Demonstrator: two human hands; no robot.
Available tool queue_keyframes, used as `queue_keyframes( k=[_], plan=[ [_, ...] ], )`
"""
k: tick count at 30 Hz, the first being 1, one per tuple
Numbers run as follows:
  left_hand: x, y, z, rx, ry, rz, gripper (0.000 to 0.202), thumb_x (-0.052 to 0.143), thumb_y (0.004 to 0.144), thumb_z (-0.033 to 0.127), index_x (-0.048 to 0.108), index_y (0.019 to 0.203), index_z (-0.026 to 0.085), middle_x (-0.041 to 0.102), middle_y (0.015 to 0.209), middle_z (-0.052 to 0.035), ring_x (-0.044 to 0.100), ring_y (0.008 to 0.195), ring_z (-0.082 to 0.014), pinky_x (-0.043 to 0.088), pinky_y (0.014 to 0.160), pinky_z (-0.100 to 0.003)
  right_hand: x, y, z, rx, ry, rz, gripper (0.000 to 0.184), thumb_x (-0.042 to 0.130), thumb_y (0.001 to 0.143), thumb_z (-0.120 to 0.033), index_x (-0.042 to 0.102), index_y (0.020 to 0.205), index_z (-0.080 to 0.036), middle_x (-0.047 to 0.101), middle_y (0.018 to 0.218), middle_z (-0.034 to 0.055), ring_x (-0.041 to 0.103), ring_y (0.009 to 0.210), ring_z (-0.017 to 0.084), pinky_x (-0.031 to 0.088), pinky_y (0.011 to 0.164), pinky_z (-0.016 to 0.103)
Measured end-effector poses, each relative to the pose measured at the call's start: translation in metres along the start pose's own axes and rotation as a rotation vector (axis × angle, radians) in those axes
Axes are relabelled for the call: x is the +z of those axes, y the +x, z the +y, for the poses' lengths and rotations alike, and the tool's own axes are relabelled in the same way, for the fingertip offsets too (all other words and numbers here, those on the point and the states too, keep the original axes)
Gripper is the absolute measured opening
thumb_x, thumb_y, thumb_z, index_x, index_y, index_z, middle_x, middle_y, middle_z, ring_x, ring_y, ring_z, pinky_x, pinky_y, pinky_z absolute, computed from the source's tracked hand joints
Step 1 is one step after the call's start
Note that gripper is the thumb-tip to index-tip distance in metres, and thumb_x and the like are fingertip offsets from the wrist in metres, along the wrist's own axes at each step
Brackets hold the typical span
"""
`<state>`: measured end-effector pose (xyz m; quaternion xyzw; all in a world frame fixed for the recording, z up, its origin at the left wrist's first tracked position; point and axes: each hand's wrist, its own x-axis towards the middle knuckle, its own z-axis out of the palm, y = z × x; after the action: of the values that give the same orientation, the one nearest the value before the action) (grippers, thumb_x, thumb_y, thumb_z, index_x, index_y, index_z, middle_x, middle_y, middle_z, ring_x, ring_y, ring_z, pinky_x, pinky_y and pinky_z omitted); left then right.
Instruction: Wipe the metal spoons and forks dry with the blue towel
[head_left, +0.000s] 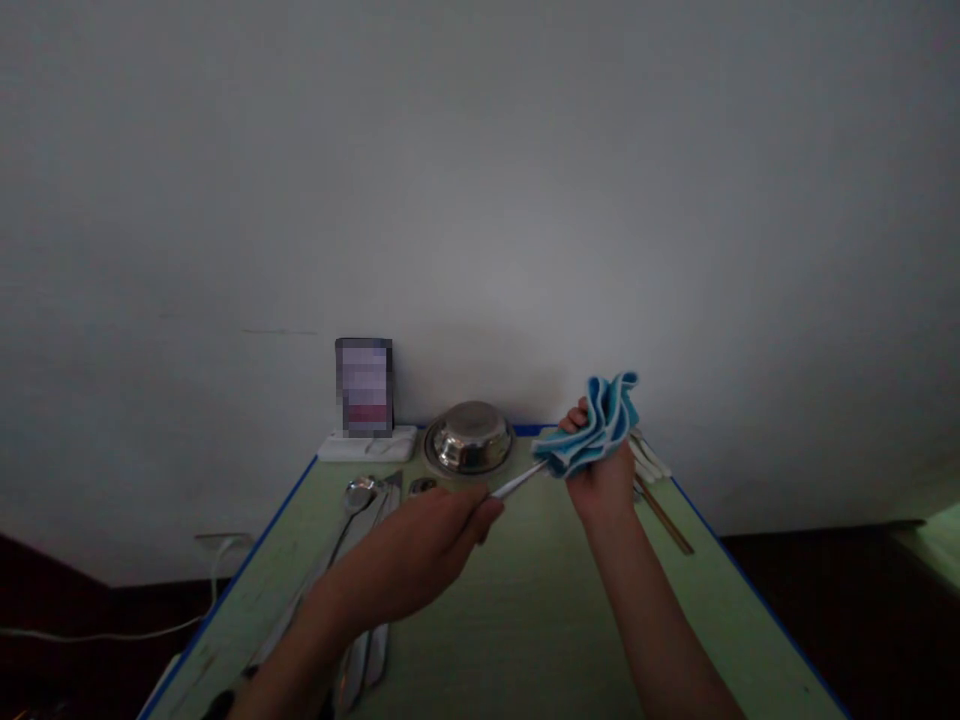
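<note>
My left hand (427,545) is closed on the handle of a metal utensil (517,483) and holds it above the green table (525,620). The utensil's far end disappears into a bunched blue cloth (596,430). My right hand (600,480) grips that cloth, wrapped round the utensil's end. What kind of utensil it is stays hidden by the cloth.
An upturned steel bowl (470,440) sits at the table's far edge. A ladle and other long metal utensils (360,500) lie on the left. Chopsticks and white spoons (656,480) lie on the right. A small stand on a white base (365,440) is at the back left.
</note>
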<state>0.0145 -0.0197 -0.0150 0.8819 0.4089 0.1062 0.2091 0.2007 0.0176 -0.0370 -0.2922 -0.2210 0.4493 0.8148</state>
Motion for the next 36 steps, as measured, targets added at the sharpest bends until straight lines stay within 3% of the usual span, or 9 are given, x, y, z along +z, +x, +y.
queue_keyframes(
  k=[2, 5, 8, 13, 20, 24, 29, 33, 36],
  plan=[
    [-0.001, -0.001, 0.002, 0.014, -0.002, -0.015, 0.040, 0.023, 0.092, 0.041, 0.053, 0.078, 0.019, 0.057, 0.069, -0.0013, 0.053, 0.065, -0.0161, 0.038, 0.061, -0.028, -0.001, 0.001, 0.001, -0.065, -0.016, 0.040, 0.012, 0.061, 0.071, -0.033, 0.057, 0.074, -0.022, 0.056, 0.058, -0.0087, 0.051, 0.051, 0.006, 0.044, 0.054, 0.019],
    [-0.005, -0.004, 0.002, -0.002, -0.015, 0.064, 0.038, 0.024, 0.093, 0.040, 0.053, 0.079, 0.019, 0.058, 0.072, -0.0010, 0.053, 0.069, -0.0165, 0.038, 0.064, -0.029, 0.002, -0.005, 0.008, -0.104, -0.049, 0.085, 0.021, 0.059, 0.073, -0.037, 0.059, 0.088, -0.022, 0.063, 0.071, -0.0065, 0.058, 0.064, 0.008, 0.046, 0.066, 0.023],
    [-0.003, -0.002, 0.001, -0.031, -0.012, 0.126, 0.036, 0.024, 0.093, 0.038, 0.051, 0.077, 0.019, 0.058, 0.069, -0.0006, 0.053, 0.067, -0.0168, 0.037, 0.064, -0.030, 0.011, -0.022, 0.021, -0.028, -0.079, 0.067, 0.024, 0.058, 0.075, -0.039, 0.061, 0.085, -0.019, 0.065, 0.071, -0.0032, 0.060, 0.067, 0.011, 0.048, 0.069, 0.026],
    [0.007, 0.005, 0.000, -0.020, 0.032, 0.116, 0.028, 0.026, 0.092, 0.029, 0.051, 0.085, 0.018, 0.060, 0.072, -0.0030, 0.055, 0.063, -0.0176, 0.035, 0.059, -0.030, 0.023, -0.041, 0.032, 0.152, -0.042, 0.010, 0.027, 0.058, 0.075, -0.042, 0.061, 0.089, -0.019, 0.068, 0.077, -0.0012, 0.062, 0.066, 0.013, 0.051, 0.068, 0.029],
    [-0.008, -0.008, 0.000, -0.057, 0.091, 0.009, 0.036, 0.024, 0.092, 0.040, 0.054, 0.090, 0.020, 0.060, 0.075, -0.0033, 0.056, 0.066, -0.0193, 0.037, 0.061, -0.031, 0.007, -0.009, 0.014, 0.012, -0.046, 0.140, 0.028, 0.062, 0.072, -0.039, 0.061, 0.091, -0.019, 0.068, 0.083, -0.0014, 0.063, 0.071, 0.012, 0.051, 0.071, 0.028],
    [-0.013, -0.015, 0.001, -0.039, 0.033, 0.037, 0.036, 0.027, 0.091, 0.042, 0.056, 0.088, 0.020, 0.060, 0.074, -0.0022, 0.055, 0.068, -0.0180, 0.039, 0.063, -0.030, 0.007, -0.009, 0.013, -0.023, -0.074, 0.151, 0.030, 0.064, 0.070, -0.039, 0.061, 0.092, -0.019, 0.068, 0.081, -0.0024, 0.062, 0.069, 0.012, 0.050, 0.068, 0.027],
    [-0.021, -0.008, -0.010, -0.034, -0.083, 0.109, 0.040, 0.029, 0.090, 0.041, 0.054, 0.070, 0.017, 0.054, 0.061, 0.0014, 0.050, 0.057, -0.0128, 0.036, 0.055, -0.024, 0.015, -0.022, 0.024, 0.092, -0.077, 0.087, 0.023, 0.065, 0.065, -0.031, 0.061, 0.083, -0.016, 0.067, 0.073, -0.0019, 0.061, 0.062, 0.013, 0.050, 0.061, 0.027],
    [-0.026, -0.002, -0.023, -0.060, -0.074, 0.217, 0.040, 0.033, 0.089, 0.044, 0.053, 0.068, 0.016, 0.043, 0.054, 0.0042, 0.043, 0.050, -0.0102, 0.030, 0.049, -0.022, 0.013, -0.019, 0.020, 0.183, -0.056, 0.065, 0.019, 0.063, 0.060, -0.021, 0.060, 0.078, -0.017, 0.066, 0.067, -0.0033, 0.060, 0.059, 0.013, 0.049, 0.056, 0.026],
    [-0.024, -0.001, -0.024, -0.050, -0.046, 0.195, 0.041, 0.033, 0.089, 0.045, 0.053, 0.068, 0.016, 0.042, 0.053, 0.0043, 0.043, 0.049, -0.0099, 0.029, 0.048, -0.022, 0.009, -0.013, 0.014, 0.248, -0.048, 0.048, 0.017, 0.060, 0.056, -0.017, 0.059, 0.074, -0.017, 0.065, 0.064, -0.0027, 0.059, 0.057, 0.014, 0.049, 0.056, 0.027]
  ],
)
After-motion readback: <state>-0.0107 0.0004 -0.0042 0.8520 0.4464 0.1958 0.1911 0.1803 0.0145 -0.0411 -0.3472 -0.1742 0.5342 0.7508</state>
